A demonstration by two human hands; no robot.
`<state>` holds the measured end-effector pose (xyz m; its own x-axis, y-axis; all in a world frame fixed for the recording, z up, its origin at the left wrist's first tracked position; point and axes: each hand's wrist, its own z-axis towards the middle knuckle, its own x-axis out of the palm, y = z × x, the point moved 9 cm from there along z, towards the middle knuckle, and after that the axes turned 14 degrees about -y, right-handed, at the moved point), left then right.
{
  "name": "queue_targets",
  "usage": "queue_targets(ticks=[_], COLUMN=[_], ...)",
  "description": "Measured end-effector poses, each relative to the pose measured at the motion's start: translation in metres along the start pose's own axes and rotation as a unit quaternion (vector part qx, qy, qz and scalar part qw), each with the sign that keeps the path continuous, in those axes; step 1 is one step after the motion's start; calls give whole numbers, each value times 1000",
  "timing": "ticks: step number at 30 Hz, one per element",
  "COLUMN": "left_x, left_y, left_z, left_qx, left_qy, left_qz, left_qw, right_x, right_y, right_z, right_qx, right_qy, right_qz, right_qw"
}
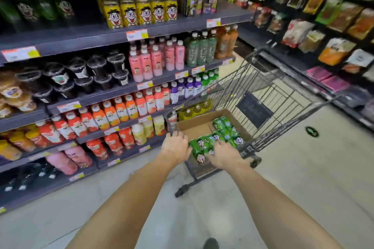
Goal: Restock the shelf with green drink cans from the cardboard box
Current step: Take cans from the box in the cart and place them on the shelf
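A cardboard box (194,125) sits in a wire shopping cart (269,95) and holds several green drink cans (224,127) with a cartoon face. Both my hands reach into the box's near end. A pack of green cans (199,147) is tilted up between them: my left hand (177,146) grips its left side and my right hand (223,155) holds its right side, fingers curled over the cans. On the top shelf at the far left stand a few green cans (43,7) of the same kind, next to yellow cans (139,11).
Shelves of bottled drinks (113,111) and cups fill the left side. Snack bags hang on the racks (327,26) to the right. The cart stands in the aisle close to the drink shelves, with pale floor (283,178) around it.
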<state>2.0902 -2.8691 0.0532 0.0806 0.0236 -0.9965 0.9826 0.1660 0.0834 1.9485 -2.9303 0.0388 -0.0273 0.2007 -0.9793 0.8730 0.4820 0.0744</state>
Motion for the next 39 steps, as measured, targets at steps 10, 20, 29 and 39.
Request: queue_targets(ticks=[10, 20, 29, 39], left_x=[17, 24, 61, 124], left_y=[-117, -168, -175, -161], left_z=[84, 174, 292, 363], left_qx=[14, 39, 26, -7], left_qy=[33, 50, 88, 155], left_qz=[7, 35, 12, -39], left_qw=[999, 997, 996, 987], right_x=[3, 2, 0, 67], right_y=[-145, -196, -241, -214], right_z=[29, 96, 210, 322], right_qx=[22, 8, -24, -111], right_qy=[23, 17, 60, 145], right_qz=[19, 14, -29, -40], right_qw=[999, 1000, 998, 982])
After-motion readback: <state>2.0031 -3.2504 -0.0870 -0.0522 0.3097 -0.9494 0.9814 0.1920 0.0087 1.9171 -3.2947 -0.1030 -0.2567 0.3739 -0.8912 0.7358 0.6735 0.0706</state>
